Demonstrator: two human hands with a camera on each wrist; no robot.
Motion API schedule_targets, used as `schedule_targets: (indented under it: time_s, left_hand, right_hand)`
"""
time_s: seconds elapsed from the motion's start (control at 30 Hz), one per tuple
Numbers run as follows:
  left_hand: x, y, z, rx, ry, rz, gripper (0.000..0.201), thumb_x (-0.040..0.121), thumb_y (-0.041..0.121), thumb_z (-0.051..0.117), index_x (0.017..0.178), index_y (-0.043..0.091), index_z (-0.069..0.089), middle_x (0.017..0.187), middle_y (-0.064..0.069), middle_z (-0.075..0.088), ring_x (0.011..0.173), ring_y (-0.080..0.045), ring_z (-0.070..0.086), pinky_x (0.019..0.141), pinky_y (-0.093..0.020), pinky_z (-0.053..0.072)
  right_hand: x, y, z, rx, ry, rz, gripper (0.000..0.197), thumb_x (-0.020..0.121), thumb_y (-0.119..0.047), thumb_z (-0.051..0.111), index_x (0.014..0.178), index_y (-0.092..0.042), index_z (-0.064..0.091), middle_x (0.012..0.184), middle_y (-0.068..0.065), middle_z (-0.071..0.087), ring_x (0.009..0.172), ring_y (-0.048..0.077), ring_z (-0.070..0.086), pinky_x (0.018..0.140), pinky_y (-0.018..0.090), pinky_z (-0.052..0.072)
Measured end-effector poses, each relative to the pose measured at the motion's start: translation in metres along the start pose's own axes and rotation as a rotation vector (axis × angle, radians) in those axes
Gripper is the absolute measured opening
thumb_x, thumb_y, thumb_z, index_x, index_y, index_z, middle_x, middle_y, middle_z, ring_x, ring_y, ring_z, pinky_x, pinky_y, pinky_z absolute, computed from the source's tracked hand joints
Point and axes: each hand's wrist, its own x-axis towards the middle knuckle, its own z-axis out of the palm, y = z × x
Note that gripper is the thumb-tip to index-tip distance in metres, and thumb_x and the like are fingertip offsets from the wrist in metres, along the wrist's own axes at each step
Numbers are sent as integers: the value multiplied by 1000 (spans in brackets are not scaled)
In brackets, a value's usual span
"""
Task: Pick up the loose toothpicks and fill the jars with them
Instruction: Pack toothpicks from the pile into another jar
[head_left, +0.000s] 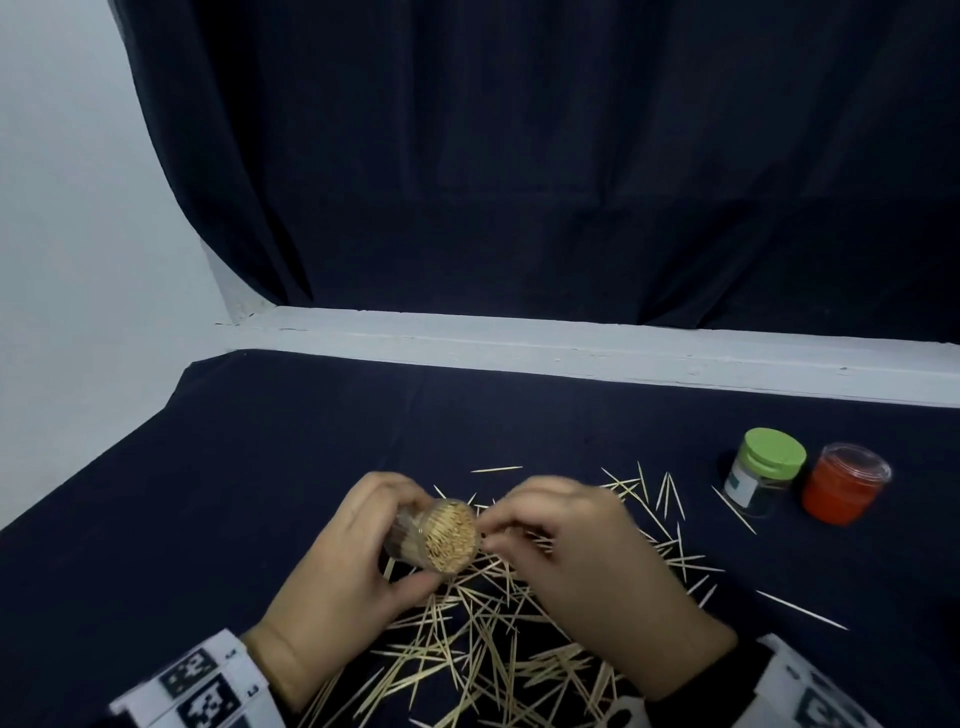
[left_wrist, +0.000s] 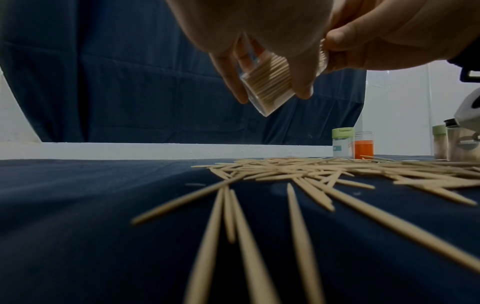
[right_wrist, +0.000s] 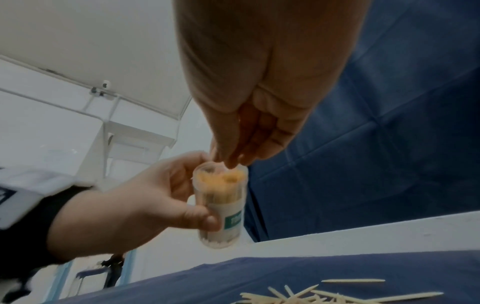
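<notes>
Fingers of the left hand (head_left: 337, 566) wrap a clear cylindrical jar (head_left: 439, 535) packed with slim wooden toothpicks, mouth tilted rightward. Right hand (head_left: 576, 545) fingertips pinch together at its mouth; contents untellable.

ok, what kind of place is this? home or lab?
Looks like a staged recording setup, not a home: dark blue cloth covers the table, a matching curtain hangs behind against a bare white wall, and marker-printed wrist bands sit on the person's arms.
</notes>
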Motion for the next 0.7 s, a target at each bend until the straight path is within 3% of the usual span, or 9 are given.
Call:
schedule_targets:
  time_s: [0.07,0.17,0.23,0.37,0.47,0.57,0.7]
  left_hand:
    - [-1,-2,1,19,3,-21,62,61,20,88,106,36,49,109,25,46,104,3,51,86,-4,37]
    - [-1,-2,2,25,-10,-21,63,60,18,89,105,36,48,111,25,45,105,4,50,86,-3,37]
    - [0,-3,3,33,-15,-19,61,60,18,89,104,34,49,110,23,46,104,4,50,85,-3,37]
    - [0,-3,4,45,-34,-37,53,62,26,86,103,27,54,106,19,50,102,4,50,84,-2,37]
    - [0,-2,4,45,-47,-39,48,63,34,81,102,27,53,105,19,50,101,5,50,83,-3,37]
    - [-2,-2,5,33,-49,-53,51,62,30,84,101,32,51,106,24,47,101,4,50,82,-4,38]
    - [-2,-3,5,48,-56,-67,53,61,28,87,101,29,52,104,21,49,101,4,49,82,-3,37]
  right_hand:
    - [-6,8,-15,-57,-4,76,9,84,-26,65,90,-28,71,87,-17,64,84,-1,58,78,18,47]
    - [-23,24,-37,-312,-352,246,27,90,-28,55,116,-36,58,111,-19,53,106,-1,49,93,20,42]
    - [-35,39,-52,-427,-488,358,41,90,-23,51,128,-38,46,124,-15,45,117,4,45,97,21,39]
    - [-52,71,-70,-599,-585,686,60,87,-27,54,141,-25,28,137,3,31,126,23,37,100,33,41]
    - [-55,86,-67,-630,-642,884,64,85,-30,57,140,-16,28,140,10,28,129,30,34,102,37,39]
    - [-51,88,-58,-611,-582,904,46,87,-23,53,128,-9,38,132,13,35,123,31,43,98,35,41]
    - [-43,80,-43,-615,-558,775,25,93,-9,42,115,0,50,123,15,54,112,27,57,87,28,45]
